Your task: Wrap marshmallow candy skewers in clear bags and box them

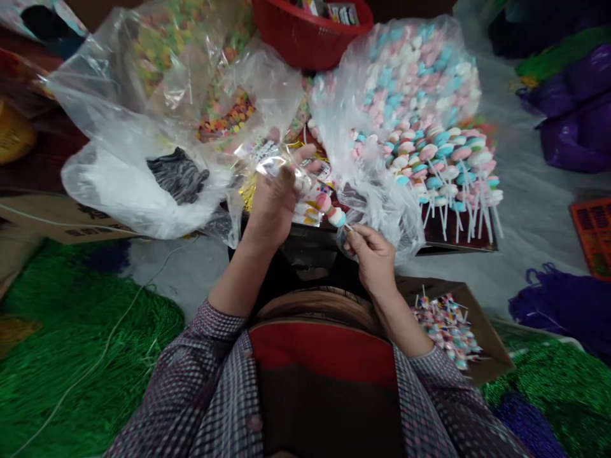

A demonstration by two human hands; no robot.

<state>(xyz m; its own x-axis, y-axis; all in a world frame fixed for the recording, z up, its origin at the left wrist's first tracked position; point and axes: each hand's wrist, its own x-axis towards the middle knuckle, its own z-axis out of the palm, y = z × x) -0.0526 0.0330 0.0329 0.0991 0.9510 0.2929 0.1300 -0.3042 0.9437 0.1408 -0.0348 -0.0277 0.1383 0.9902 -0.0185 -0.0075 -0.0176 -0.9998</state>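
Note:
Between thumb and fingers, my right hand point(375, 254) pinches the white stick of a lollipop point(331, 210) made of pink, white and blue candy pieces. The lollipop points up and left toward my left hand point(277, 197), which grips a clear printed wrapper point(271, 164). Whether the candy's tip touches the wrapper, I cannot tell. Printed wrappers point(308, 213) and gold twist ties point(247, 191) lie beneath my left hand. To the right, many similar lollipops point(446, 159) are piled with their sticks hanging over the table edge.
Clear bags of yellow-orange candies point(167, 44) and of pink, blue and white candies point(420, 63) stand at the back, beside a red basket point(310, 38). A plastic bag point(124, 191) lies left. Below right, a carton point(494, 350) contains wrapped lollipops. Green strands point(86, 343) cover the floor.

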